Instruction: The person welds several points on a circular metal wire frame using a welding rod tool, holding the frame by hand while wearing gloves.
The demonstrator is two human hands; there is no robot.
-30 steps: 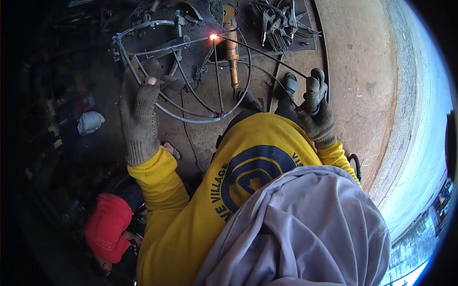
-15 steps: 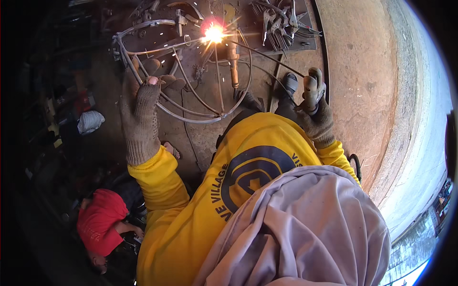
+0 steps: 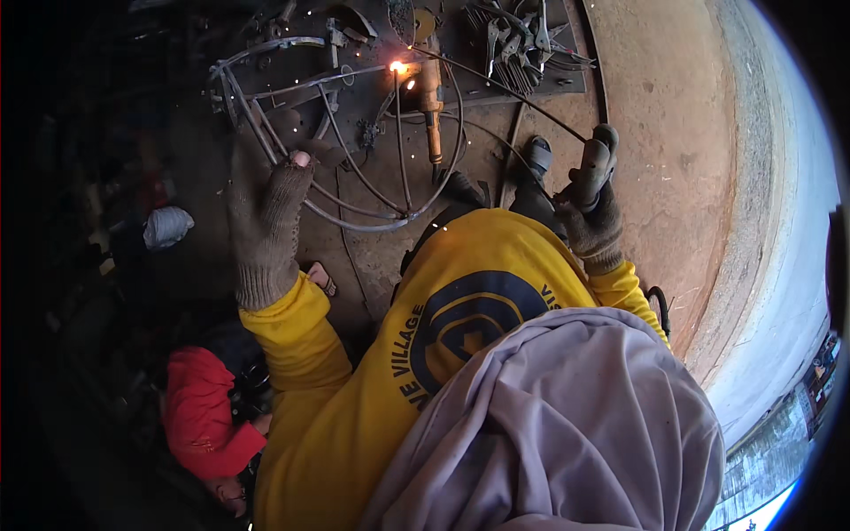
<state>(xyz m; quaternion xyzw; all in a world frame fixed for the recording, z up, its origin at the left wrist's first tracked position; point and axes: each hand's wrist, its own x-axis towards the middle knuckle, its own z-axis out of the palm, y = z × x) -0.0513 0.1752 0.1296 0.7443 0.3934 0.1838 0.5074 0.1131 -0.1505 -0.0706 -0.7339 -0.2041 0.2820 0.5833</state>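
My left hand point(image 3: 273, 199), in a worn brown knit glove with the thumb tip bare, is closed round the side of a curved metal bar frame point(image 3: 359, 227). Its fingers are partly hidden in shadow behind the bars. My right hand point(image 3: 595, 228), gloved too, grips a welding electrode holder point(image 3: 591, 173). From the holder a long thin electrode point(image 3: 509, 89) reaches up and left. Its tip glows faintly, a little apart from the frame. A weld spot point(image 3: 397, 66) glows orange where bars of the frame meet.
An orange angle grinder point(image 3: 430, 93) lies behind the frame. Locking pliers and clamps point(image 3: 522, 44) are heaped on the dark metal table point(image 3: 571, 80). A cable point(image 3: 496, 133) crosses near my sandalled foot point(image 3: 538, 152). A person in red point(image 3: 202, 411) crouches at lower left.
The bright welding arc has gone out, leaving a glowing spot. The electrode tip has come away from the joint as my right hand shifted slightly right. The person in red has moved.
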